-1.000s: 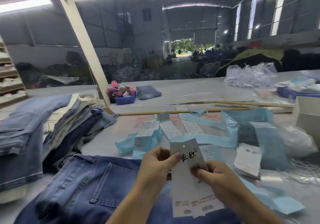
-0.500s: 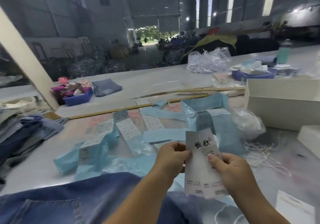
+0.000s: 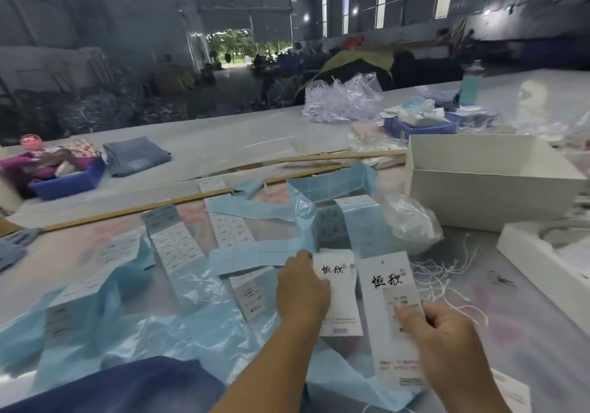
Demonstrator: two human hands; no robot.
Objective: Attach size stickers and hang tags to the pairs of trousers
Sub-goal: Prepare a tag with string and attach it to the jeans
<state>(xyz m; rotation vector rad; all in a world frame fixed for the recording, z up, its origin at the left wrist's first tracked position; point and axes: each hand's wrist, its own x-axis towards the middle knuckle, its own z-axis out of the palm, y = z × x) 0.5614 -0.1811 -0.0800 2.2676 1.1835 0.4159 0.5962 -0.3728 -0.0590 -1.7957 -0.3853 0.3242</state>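
The right hand (image 3: 447,333) grips one long white paper hang tag (image 3: 391,288) with black writing on it. The thumb presses the front of the tag and the fingers curl behind it. This tag is lifted up, near the front edge of the grey table (image 3: 223,138).

The left hand (image 3: 301,291) rests on a small stack of white paper tags (image 3: 340,288) with the same black writing. The fingers bend over the left side of the stack. I cannot tell if they pinch one tag or just touch the top. The stack lies just to the left of the held tag.

One pair of dark blue denim trousers (image 3: 127,387) lies at the front edge of the table, by the left arm.

About four strips of white size stickers on light blue backing paper (image 3: 174,246) lie spread over the middle of the table. They are blurry, so the count is not sure.

A loose bunch of white strings (image 3: 443,272) lies to the right of the held tag. One clear plastic bag (image 3: 412,224) sits behind the strings.

Two open white cardboard boxes are at the right edge: a big one (image 3: 479,189) and a flat one (image 3: 542,262) in front of it.

Two blue plastic trays are on the table, one (image 3: 68,182) at the left edge and one (image 3: 418,128) near the back right corner. One folded pale blue denim piece (image 3: 137,155) lies just beside the left tray.
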